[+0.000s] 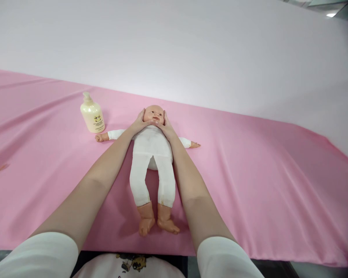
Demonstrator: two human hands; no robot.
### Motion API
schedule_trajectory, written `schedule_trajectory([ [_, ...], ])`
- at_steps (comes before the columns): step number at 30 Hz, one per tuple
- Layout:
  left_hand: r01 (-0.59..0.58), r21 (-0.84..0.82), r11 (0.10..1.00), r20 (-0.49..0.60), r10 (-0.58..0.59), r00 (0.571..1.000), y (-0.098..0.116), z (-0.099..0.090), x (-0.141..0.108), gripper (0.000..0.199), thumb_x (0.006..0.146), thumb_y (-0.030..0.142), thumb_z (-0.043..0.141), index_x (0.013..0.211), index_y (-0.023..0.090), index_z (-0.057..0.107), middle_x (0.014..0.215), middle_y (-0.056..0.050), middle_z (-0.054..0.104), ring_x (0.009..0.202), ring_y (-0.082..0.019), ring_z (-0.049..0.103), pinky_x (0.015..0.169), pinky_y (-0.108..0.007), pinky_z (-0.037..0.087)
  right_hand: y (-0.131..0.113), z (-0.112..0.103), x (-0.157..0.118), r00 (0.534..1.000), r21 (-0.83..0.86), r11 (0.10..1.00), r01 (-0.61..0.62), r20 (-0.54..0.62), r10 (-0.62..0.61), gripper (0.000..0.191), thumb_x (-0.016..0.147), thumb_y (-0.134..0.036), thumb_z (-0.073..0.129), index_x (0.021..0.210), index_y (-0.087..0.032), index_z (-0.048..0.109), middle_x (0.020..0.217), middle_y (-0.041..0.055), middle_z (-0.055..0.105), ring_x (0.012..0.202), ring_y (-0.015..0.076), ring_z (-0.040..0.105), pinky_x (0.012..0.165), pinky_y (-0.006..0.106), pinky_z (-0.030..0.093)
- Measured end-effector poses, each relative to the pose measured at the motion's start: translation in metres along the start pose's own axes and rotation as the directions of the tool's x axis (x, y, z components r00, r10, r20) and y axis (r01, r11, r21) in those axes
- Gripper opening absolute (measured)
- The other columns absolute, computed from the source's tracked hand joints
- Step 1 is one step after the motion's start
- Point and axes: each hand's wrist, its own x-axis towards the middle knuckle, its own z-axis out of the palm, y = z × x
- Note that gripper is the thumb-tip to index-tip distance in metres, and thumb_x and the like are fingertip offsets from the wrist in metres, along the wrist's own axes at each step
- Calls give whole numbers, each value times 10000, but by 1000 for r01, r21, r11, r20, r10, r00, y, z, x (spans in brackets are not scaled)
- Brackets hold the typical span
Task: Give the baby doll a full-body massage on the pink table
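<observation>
Doll (152, 143) on its back on a pink cloth (249, 173) that covers the near part of the tabletop. Its head (154, 111) points away from me, feet toward me, face up. White covering on body, arms and legs; bare hands and feet of a flesh tone. Arms out to either side, legs slightly apart.

My left hand (139, 122) is at the side of the doll's head on my left. Fingers lie close together along the cheek, thumb spread well away from them and reaching across below the chin. My right hand (167, 126) mirrors it on the other side: fingers up along the head, thumb spread inward to the chin. The two thumbs come close at the middle; I cannot tell whether they touch. The head sits between my hands, cupped by both. How hard I press, I cannot tell.

Both forearms run up from the near edge, flanking the doll's body and crossing over its outstretched arms.

Pump bottle (93, 116), pale yellow with a printed label, stands upright on the cloth to my left, just beyond the doll's hand on that side. Past the cloth's far edge, a plain white surface (162, 50).
</observation>
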Motion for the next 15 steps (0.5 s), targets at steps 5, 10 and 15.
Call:
schedule_trajectory([
  [5,-9,53,999,-2,9,1000,-2,-1,1,1100,815,481,715,1678,161,112,1760,-131,106,1637,-330,104,1334,-432,169,3,-3,2,1000,-55,998,12,0,-12,1316,714,-632,861,1677,-342,13,1755,-5,143,1601,236,282,1326,460,266],
  [10,-12,96,995,-7,13,1000,-6,0,6,1082,828,461,693,1672,110,115,1759,-143,104,1638,-308,117,1334,-401,166,11,-4,9,999,-1,999,36,5,-36,1264,772,-729,756,1687,-264,18,1742,30,205,1591,221,307,1322,413,277],
  [15,-3,48,999,-32,5,999,-11,0,9,862,981,510,481,1666,101,157,1756,-122,145,1638,-249,145,1335,-356,146,14,-5,12,1000,-1,1000,19,8,-19,1186,826,-792,642,1689,-269,18,1736,15,222,1575,220,343,1306,407,315],
])
